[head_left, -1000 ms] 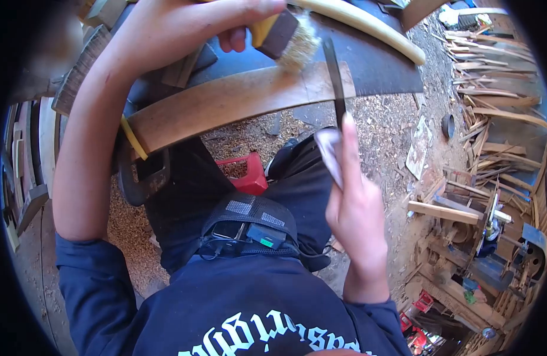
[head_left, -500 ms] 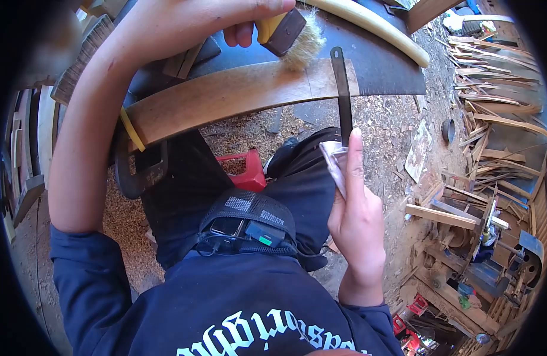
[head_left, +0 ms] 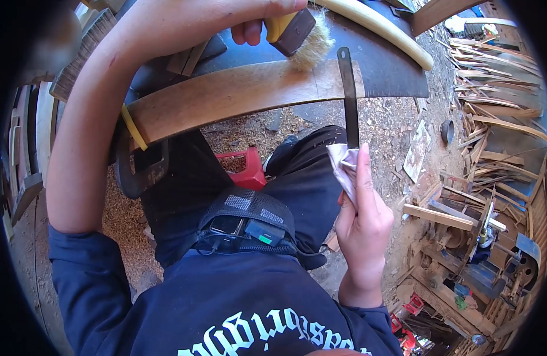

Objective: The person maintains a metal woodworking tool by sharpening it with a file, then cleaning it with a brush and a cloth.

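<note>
My left hand [head_left: 243,15] reaches across the top with its fingers wrapped round a paintbrush [head_left: 296,32] that has a yellow handle, a dark ferrule and pale bristles. Its bristle tips hang right at the upper edge of a curved wooden board [head_left: 226,89]. In my right hand [head_left: 367,216] is a narrow dark metal blade [head_left: 350,113] with a hole near its far end. A pale cloth [head_left: 344,159] is wrapped about the lower part, between blade and fingers. The blade's far end overlaps the right end of the board.
A black C-clamp [head_left: 140,178] grips the board's left end beside a yellow strip [head_left: 134,127]. Behind it, a pale curved wooden piece [head_left: 386,32] lies on the dark bench top [head_left: 398,83]. A red stool [head_left: 248,169] stands among wood shavings; stacked offcuts [head_left: 493,89] and machinery [head_left: 493,249] are right.
My left hand and the paintbrush have moved slightly right along the board. My right hand has also shifted a little right and down with the blade and cloth.
</note>
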### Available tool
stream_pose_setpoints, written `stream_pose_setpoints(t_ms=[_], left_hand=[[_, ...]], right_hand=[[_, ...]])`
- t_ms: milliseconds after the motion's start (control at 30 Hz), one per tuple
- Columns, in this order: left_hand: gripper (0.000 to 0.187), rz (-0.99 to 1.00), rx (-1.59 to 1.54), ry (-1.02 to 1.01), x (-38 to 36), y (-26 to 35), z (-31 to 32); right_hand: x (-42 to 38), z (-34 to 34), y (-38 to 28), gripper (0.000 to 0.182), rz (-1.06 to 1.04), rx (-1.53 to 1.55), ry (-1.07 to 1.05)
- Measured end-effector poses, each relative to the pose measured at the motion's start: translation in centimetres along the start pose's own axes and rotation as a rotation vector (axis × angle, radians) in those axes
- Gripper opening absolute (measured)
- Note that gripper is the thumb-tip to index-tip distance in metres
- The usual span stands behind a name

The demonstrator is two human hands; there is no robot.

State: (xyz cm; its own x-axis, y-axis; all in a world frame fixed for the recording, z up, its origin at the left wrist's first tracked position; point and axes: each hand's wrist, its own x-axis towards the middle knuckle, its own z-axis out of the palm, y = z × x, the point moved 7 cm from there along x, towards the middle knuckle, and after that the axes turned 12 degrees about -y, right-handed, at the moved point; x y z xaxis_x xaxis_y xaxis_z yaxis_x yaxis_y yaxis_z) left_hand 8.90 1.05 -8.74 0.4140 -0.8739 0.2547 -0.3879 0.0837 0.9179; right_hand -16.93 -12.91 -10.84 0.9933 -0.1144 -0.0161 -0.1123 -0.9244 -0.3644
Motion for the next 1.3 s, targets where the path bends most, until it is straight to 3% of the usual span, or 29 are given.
stream_pose_setpoints(t_ms=[233, 433, 533, 633, 767, 833, 967, 1300], left_hand=[[0.020, -0.010, 0.027, -0.045, 0.3, -0.7, -0.2], [0.021, -0.051, 0.070, 0.017, -0.2, 0.3, 0.2], [0.020, -0.061, 0.060, 0.002, 0.0, -0.4, 0.1], [0.018, -0.040, -0.013, -0.029, 0.2, -1.2, 0.0], [0.018, -0.048, 0.034, -0.023, 0.1, -0.6, -0.2], [0.018, -0.149, 0.035, 0.024, 0.1, 1.2, 0.1], [0.018, -0.122, 0.093, 0.040, -0.2, 1.3, 0.5], [0.018, -0.030, 0.086, 0.043, -0.2, 0.9, 0.5]], right_hand=[[3.5, 0.6, 0.2, 0.068, -0.067, -0.079, 0.056], [0.1, 0.4, 0.1, 0.067, -0.010, 0.012, 0.033], [2.8, 0.1, 0.0, 0.067, -0.127, 0.021, 0.130], [5.2, 0.3, 0.2, 0.066, -0.053, 0.002, 0.075], [2.7, 0.4, 0.0, 0.068, -0.078, 0.027, 0.094], [2.5, 0.5, 0.0, 0.069, -0.102, 0.005, 0.089], [5.6, 0.3, 0.2, 0.070, -0.050, 0.031, 0.030], [3.9, 0.7, 0.4, 0.068, -0.097, 0.048, 0.095]])
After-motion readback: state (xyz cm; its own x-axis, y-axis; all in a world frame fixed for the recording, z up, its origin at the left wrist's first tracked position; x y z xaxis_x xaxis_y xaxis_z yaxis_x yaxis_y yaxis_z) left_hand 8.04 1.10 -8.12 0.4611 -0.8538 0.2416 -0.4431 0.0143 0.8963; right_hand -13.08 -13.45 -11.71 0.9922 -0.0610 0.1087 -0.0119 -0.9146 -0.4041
